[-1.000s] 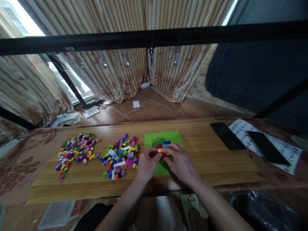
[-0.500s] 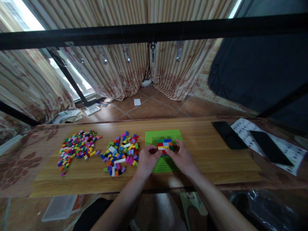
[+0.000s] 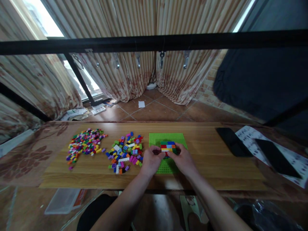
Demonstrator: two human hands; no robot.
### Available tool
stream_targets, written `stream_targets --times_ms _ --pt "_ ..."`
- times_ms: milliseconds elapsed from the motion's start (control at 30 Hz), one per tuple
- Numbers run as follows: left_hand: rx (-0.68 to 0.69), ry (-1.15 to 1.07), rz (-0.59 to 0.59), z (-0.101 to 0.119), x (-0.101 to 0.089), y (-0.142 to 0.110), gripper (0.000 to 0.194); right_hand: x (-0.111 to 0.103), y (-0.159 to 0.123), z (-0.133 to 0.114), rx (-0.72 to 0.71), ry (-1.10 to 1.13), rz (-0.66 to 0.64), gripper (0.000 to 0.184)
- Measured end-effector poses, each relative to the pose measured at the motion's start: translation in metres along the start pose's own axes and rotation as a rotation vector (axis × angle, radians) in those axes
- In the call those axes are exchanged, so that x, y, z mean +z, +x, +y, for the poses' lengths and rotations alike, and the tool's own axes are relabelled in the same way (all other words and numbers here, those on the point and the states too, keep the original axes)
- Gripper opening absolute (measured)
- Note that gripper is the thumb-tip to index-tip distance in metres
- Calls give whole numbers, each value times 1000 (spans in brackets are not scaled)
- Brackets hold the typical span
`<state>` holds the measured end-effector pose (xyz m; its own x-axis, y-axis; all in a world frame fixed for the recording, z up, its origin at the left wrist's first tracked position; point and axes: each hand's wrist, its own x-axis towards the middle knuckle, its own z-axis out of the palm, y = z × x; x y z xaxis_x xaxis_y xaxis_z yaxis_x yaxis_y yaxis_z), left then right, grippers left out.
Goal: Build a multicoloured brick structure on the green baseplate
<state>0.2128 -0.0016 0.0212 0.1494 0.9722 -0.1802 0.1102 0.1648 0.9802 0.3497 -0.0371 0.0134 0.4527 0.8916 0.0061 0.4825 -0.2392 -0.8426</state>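
A green studded baseplate [image 3: 168,169] lies on the wooden board, with a small block of coloured toy bricks [image 3: 167,146] on it, showing green, blue, red, yellow and white. My left hand [image 3: 152,160] grips the block's left and near side, thumb at the front edge. From the right, my right hand [image 3: 184,159] closes on the opposite side, its thumb almost meeting the left one. The fingertips hide the block's near edge and part of its sides. Whether a loose brick sits between the thumbs is too small to tell.
Left of the plate lies a heap of mixed larger bricks [image 3: 125,154], and beyond it a heap of smaller bricks [image 3: 85,144]. A black phone-like slab [image 3: 234,142], a printed sheet [image 3: 247,133] and another dark slab [image 3: 276,157] lie at the right. A black bar [image 3: 149,43] crosses above.
The camera view has shifted, so the whole scene sits further right in the picture. Both hands stay on the brick block, right fingers now drawn in closer around its side.
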Motion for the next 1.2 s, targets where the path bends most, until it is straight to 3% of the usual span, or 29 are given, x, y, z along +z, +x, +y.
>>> stream_targets --times_ms 267,400,500,733,867,1033,1200 --pt "55 -108 4 7 -22 2 12 -24 11 9 84 169 1 52" --pt "75 -161 70 18 -47 10 14 -40 8 2 -55 51 96 54" --pt "78 -172 142 25 -67 17 15 -41 2 -6 -198 -68 93 54" --pt "138 -206 287 41 -115 20 21 -15 -19 -29 -512 -88 -6 28" --pt "136 -228 338 46 -131 19 23 8 -38 -40 -640 -85 -117 20" --pt "124 -226 362 46 -136 19 20 39 -53 -44 -638 -182 -295 18" --pt "123 -215 316 46 -136 16 16 58 -54 -41 -575 -294 -332 16"
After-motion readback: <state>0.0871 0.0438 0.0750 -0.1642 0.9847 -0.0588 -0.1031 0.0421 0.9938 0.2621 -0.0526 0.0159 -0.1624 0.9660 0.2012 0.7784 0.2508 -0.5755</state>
